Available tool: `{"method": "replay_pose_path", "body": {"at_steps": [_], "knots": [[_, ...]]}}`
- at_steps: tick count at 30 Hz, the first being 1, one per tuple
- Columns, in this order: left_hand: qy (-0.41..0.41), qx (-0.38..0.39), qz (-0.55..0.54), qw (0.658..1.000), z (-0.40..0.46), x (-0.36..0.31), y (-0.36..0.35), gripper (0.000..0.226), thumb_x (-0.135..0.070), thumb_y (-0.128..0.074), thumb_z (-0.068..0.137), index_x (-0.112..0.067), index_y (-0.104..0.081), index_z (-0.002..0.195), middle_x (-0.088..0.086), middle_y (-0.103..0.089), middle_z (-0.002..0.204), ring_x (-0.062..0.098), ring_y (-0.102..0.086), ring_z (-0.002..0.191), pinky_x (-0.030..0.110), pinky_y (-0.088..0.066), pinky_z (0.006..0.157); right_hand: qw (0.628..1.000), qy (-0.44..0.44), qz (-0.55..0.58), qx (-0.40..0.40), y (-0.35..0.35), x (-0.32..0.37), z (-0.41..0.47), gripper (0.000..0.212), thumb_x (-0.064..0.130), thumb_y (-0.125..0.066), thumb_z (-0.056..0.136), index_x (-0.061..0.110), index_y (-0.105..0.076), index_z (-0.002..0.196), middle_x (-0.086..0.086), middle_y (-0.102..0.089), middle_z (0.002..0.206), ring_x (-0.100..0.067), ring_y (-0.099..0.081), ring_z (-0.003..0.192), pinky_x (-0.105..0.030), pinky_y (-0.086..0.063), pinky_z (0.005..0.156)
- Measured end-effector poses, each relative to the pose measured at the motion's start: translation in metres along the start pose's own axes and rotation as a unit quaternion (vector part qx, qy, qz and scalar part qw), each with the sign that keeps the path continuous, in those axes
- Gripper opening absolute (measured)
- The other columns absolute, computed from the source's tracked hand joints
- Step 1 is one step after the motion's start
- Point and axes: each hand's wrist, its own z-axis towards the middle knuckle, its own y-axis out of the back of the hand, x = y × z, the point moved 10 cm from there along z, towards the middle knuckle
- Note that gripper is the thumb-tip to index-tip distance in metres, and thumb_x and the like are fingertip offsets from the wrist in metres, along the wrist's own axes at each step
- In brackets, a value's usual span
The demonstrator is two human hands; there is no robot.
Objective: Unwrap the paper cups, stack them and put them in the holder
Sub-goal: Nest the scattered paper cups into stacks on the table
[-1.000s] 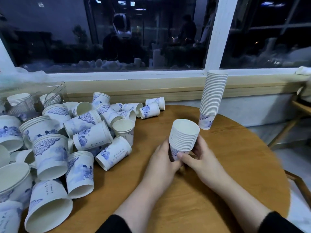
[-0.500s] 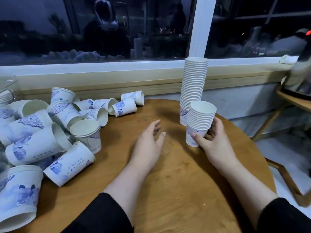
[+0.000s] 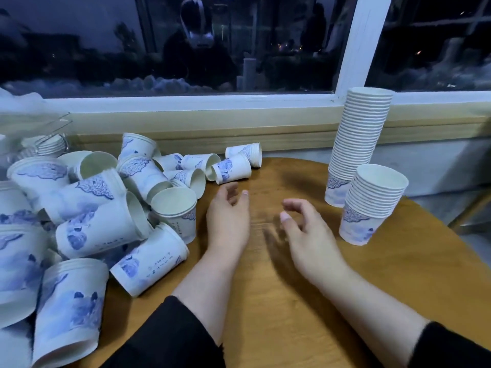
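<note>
Head view showed loose paper cups heaped at nine o'clock and the short stack at three. Left hand and right hand were spread, holding nothing. Cups looked light and squashy; hold the sides softly.

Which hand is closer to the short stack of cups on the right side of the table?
The right hand. It hovers empty just left of the short stack, not touching it. The left hand is farther left, beside the loose cups.

Loose cups left, stacks right
</note>
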Motion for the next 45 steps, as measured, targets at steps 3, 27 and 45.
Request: {"method": "replay_pose_path", "body": {"at_steps": [3, 27, 45], "knots": [[0.015, -0.026, -0.025, 0.999, 0.008, 0.008, 0.008, 0.028, -0.023, -0.061, 0.096, -0.018, -0.063, 0.124, -0.004, -0.067, 0.119, 0.007, -0.062, 0.103, 0.023, -0.044, 0.092, 1.000, -0.018, -0.016, -0.003, -0.029, -0.012, 0.049, 0.034, 0.025, -0.055, 0.098, 0.024, -0.052, 0.132, 0.003, -0.059, 0.130, -0.021, -0.062, 0.107, -0.042, -0.049, 0.099], [-0.096, 0.014, 0.152, 0.984, 0.045, -0.001, -0.008, 0.066, -0.032, -0.073, 0.085, -0.025, -0.047, 0.145, -0.001, -0.059, 0.134, 0.020, -0.053, 0.125, 0.035, -0.042, 0.108, 0.972, -0.026, 0.235, -0.003, -0.062, 0.006, 0.127, 0.014, 0.010, -0.062, 0.091, 0.017, -0.073, 0.086, 0.015, -0.063, 0.061, -0.001, -0.052, 0.054, -0.024, -0.043, 0.057], [-0.056, -0.043, 0.060, 0.996, 0.057, 0.019, 0.002, 0.062, -0.026, -0.073, 0.085, -0.026, -0.048, 0.141, -0.001, -0.061, 0.129, 0.020, -0.058, 0.118, 0.043, -0.047, 0.103, 0.994, -0.061, 0.090, 0.019, -0.093, -0.032, 0.188, 0.024, 0.013, -0.054, 0.097, 0.014, -0.071, 0.113, 0.005, -0.066, 0.081, -0.014, -0.060, 0.068, -0.028, -0.047, 0.072]]}}
